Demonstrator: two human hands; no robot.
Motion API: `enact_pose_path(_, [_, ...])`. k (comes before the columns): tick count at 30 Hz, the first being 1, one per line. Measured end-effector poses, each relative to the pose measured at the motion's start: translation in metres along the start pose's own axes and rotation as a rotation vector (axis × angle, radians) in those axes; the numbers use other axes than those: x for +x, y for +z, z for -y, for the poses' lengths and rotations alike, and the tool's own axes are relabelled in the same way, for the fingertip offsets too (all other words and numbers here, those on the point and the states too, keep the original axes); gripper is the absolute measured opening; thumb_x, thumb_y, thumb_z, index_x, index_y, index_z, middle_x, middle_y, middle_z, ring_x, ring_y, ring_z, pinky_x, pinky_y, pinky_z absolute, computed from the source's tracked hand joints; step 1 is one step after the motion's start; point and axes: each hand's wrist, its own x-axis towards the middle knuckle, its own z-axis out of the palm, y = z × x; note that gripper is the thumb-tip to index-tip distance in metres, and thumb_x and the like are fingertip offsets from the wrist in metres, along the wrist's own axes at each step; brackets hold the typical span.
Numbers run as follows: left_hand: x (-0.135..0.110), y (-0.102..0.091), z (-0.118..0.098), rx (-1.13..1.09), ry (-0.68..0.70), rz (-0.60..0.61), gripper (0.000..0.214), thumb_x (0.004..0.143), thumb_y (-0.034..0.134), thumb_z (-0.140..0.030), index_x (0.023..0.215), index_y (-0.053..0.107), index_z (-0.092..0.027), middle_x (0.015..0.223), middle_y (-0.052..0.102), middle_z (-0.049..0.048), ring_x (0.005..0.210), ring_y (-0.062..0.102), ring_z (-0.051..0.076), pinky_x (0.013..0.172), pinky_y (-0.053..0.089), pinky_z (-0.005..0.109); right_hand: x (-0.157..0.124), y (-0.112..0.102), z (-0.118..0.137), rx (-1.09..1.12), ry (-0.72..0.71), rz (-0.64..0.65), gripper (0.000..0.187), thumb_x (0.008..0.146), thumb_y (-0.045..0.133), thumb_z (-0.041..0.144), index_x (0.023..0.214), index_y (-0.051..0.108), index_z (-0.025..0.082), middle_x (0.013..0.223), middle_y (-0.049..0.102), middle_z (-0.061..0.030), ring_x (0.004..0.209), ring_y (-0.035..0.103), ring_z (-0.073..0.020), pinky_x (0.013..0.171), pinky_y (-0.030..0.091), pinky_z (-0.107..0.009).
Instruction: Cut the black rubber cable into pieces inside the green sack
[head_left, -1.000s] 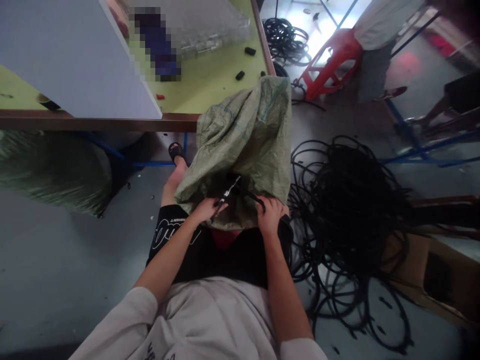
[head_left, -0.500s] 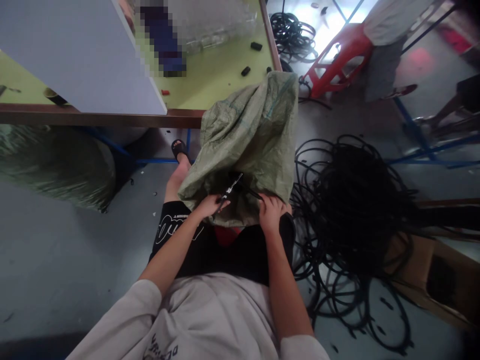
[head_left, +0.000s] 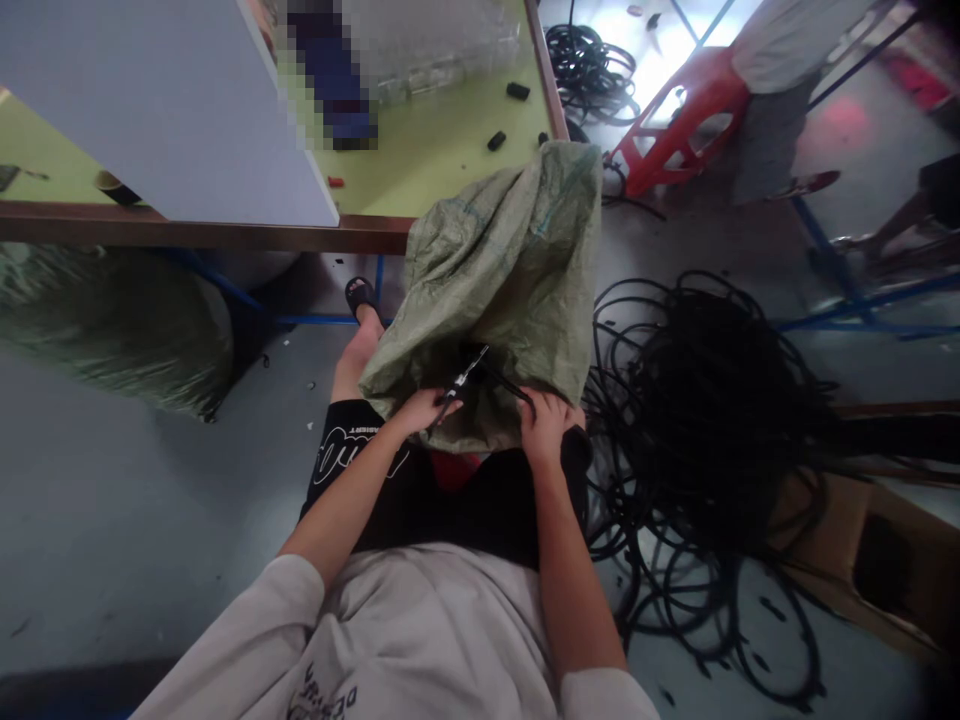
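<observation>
My left hand [head_left: 420, 411] is closed around a silver-jawed hand tool [head_left: 465, 376] with dark handles, pliers or snips, which exactly I cannot tell. It points up and to the right over the mouth of a green woven sack [head_left: 517, 240]. In my right hand [head_left: 545, 417] is a thin black cable [head_left: 511, 384], pinched near its end and slanting up and left towards the tool's tip. The sack is draped from the table corner down across my lap. Its inside is dark, so whether the jaws touch the cable is hidden.
A green-topped table [head_left: 420, 180] with a brown edge carries small black pieces [head_left: 496, 141] and a pale panel [head_left: 172, 100]. On the floor to my right lies a large heap of black cable [head_left: 712, 420] beside a cardboard box [head_left: 832, 530]. Beyond stands a red stool [head_left: 686, 110] with another person.
The view has shifted slightly. Both hands keep nearly the same place over the sack, and the cable's end shows a little more at my right fingers.
</observation>
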Motion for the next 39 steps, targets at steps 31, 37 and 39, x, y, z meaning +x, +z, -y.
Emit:
enact_pose_path(31, [0.004, 0.005, 0.005, -0.145, -0.007, 0.108, 0.047, 0.076, 0.057, -0.063, 0.075, 0.060, -0.016, 0.061, 0.063, 0.0022, 0.057, 0.060, 0.016, 0.057, 0.045, 0.025, 0.002, -0.001, -0.004, -0.082, 0.085, 0.074, 0.054, 0.100, 0.026, 0.042, 0.074, 0.067, 0.018, 0.073, 0.065, -0.0066, 0.080, 0.051, -0.0205, 0.082, 0.025, -0.033])
enact_pose_path(37, [0.007, 0.004, 0.001, -0.034, -0.013, 0.124, 0.051, 0.073, 0.057, -0.068, 0.076, 0.061, -0.017, 0.068, 0.067, 0.0040, 0.066, 0.063, 0.020, 0.064, 0.046, 0.029, 0.001, -0.012, 0.007, -0.002, 0.089, 0.049, 0.037, 0.098, 0.042, 0.044, 0.081, 0.065, 0.021, 0.084, 0.065, -0.0037, 0.095, 0.048, -0.0203, 0.088, 0.022, -0.034])
enact_pose_path(39, [0.011, 0.002, 0.001, 0.023, -0.055, 0.122, 0.053, 0.073, 0.055, -0.071, 0.072, 0.060, -0.018, 0.063, 0.066, 0.0034, 0.063, 0.062, 0.021, 0.062, 0.045, 0.029, 0.002, -0.013, 0.005, 0.016, 0.108, 0.021, 0.033, 0.096, 0.044, 0.046, 0.088, 0.066, 0.023, 0.087, 0.064, -0.0031, 0.099, 0.046, -0.0205, 0.091, 0.021, -0.035])
